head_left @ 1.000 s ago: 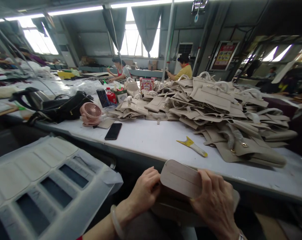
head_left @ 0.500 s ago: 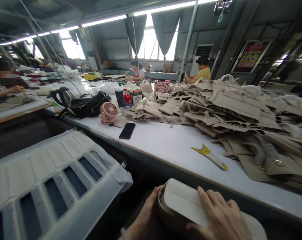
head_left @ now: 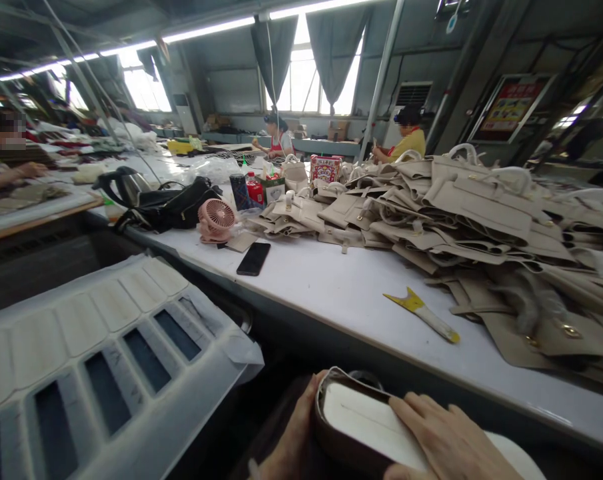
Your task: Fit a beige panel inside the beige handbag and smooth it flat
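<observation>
At the bottom of the head view, a brown-sided bag body [head_left: 338, 437] is held low in front of me, its rim facing up. A long white panel [head_left: 366, 417] with rounded ends lies within that rim at the left end. My left hand [head_left: 294, 433] grips the bag's left end, fingers along the outer wall. My right hand [head_left: 448, 433] lies over the panel, fingers across its top and thumb at the near side. The panel's right end [head_left: 514, 453] shows beyond this hand. The underside of the bag is hidden.
Beside me at left, a covered rack [head_left: 181, 393] carries several white panels [head_left: 114, 303]. On the white table [head_left: 301, 293] lie a phone [head_left: 254, 259], a yellow-tipped tool [head_left: 421, 313], a pink fan [head_left: 216, 220] and a big pile of beige bags [head_left: 481, 207]. Co-workers sit across the table and at left.
The white panel's left end has gone down inside the bag's rim, which now stands above it. My right hand has shifted slightly right and down. The left hand keeps its hold.
</observation>
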A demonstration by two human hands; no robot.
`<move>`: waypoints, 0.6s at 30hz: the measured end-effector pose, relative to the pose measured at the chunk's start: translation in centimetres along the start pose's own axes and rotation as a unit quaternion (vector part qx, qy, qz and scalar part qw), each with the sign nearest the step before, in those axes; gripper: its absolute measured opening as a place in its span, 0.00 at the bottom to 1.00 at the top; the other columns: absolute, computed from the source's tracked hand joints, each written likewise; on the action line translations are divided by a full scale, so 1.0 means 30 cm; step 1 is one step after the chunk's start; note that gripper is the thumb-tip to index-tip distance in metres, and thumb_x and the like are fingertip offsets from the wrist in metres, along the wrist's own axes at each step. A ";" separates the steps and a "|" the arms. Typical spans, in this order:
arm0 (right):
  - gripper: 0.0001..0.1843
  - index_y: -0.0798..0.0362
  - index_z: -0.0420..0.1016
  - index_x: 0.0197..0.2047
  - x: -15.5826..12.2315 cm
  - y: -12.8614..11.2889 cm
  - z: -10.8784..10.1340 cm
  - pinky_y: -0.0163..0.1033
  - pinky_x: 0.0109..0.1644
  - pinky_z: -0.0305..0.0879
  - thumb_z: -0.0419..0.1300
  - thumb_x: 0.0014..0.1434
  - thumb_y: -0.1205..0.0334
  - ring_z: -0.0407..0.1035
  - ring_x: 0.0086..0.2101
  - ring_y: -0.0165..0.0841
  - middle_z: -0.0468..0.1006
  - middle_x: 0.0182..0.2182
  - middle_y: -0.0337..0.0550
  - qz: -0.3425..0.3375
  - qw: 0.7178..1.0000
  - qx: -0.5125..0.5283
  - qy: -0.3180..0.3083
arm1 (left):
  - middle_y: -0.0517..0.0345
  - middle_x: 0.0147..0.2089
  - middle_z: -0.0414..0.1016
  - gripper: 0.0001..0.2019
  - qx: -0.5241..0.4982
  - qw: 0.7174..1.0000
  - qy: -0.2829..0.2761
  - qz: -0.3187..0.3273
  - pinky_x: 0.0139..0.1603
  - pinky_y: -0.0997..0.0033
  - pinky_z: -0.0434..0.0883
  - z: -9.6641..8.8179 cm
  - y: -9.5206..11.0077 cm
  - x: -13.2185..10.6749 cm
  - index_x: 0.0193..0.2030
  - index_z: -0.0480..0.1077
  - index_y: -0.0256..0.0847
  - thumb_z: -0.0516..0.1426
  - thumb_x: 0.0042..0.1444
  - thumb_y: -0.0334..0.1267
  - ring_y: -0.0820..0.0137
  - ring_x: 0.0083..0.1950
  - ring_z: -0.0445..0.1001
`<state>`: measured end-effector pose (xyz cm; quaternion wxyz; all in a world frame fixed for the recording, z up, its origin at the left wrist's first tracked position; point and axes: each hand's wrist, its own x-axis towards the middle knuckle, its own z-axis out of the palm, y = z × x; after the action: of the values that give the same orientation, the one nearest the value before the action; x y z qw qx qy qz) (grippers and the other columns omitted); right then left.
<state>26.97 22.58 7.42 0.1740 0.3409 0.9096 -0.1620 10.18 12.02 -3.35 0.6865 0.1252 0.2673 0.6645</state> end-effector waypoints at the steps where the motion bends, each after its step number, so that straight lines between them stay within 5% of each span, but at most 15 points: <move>1: 0.41 0.53 0.72 0.60 0.007 0.011 0.014 0.73 0.58 0.61 0.62 0.53 0.32 0.69 0.54 0.60 0.75 0.55 0.58 -0.001 1.000 -0.005 0.013 | 0.51 0.48 0.80 0.27 -0.015 1.000 -0.003 0.002 0.61 0.59 0.61 0.006 -0.001 -0.001 0.53 0.75 0.40 0.51 0.63 0.61 0.55 0.55 0.73; 6: 0.50 0.56 0.72 0.62 0.026 0.058 0.060 0.76 0.54 0.63 0.55 0.52 0.24 0.68 0.54 0.62 0.74 0.56 0.64 -0.047 0.993 -0.054 0.098 | 0.49 0.53 0.79 0.24 -0.031 0.999 -0.007 0.031 0.64 0.60 0.60 0.022 0.012 0.004 0.52 0.75 0.37 0.48 0.69 0.52 0.57 0.58 0.71; 11: 0.43 0.56 0.64 0.67 0.018 0.077 0.057 0.70 0.53 0.69 0.48 0.62 0.31 0.70 0.54 0.58 0.72 0.59 0.63 -0.074 0.991 -0.073 0.087 | 0.49 0.57 0.77 0.27 -0.054 0.998 -0.030 -0.008 0.69 0.59 0.55 0.039 0.023 0.002 0.58 0.73 0.37 0.45 0.69 0.55 0.56 0.63 0.68; 15: 0.42 0.54 0.62 0.68 0.010 0.082 0.042 0.73 0.57 0.65 0.47 0.63 0.31 0.66 0.58 0.59 0.70 0.61 0.59 -0.066 0.994 -0.055 0.071 | 0.43 0.58 0.76 0.31 -0.041 0.997 -0.057 -0.011 0.69 0.53 0.55 0.046 0.021 -0.004 0.61 0.70 0.33 0.43 0.69 0.56 0.51 0.65 0.67; 18: 0.39 0.53 0.60 0.69 0.008 0.082 0.031 0.75 0.60 0.59 0.45 0.65 0.36 0.62 0.61 0.59 0.68 0.63 0.57 -0.062 0.997 -0.033 0.021 | 0.49 0.56 0.78 0.27 -0.042 0.998 -0.045 -0.013 0.70 0.58 0.54 0.024 0.016 0.003 0.55 0.75 0.38 0.44 0.68 0.55 0.55 0.65 0.67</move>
<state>28.66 24.11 6.06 0.1560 0.2815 0.9371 -0.1355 10.14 12.28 -2.51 0.7113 0.1222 0.2096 0.6597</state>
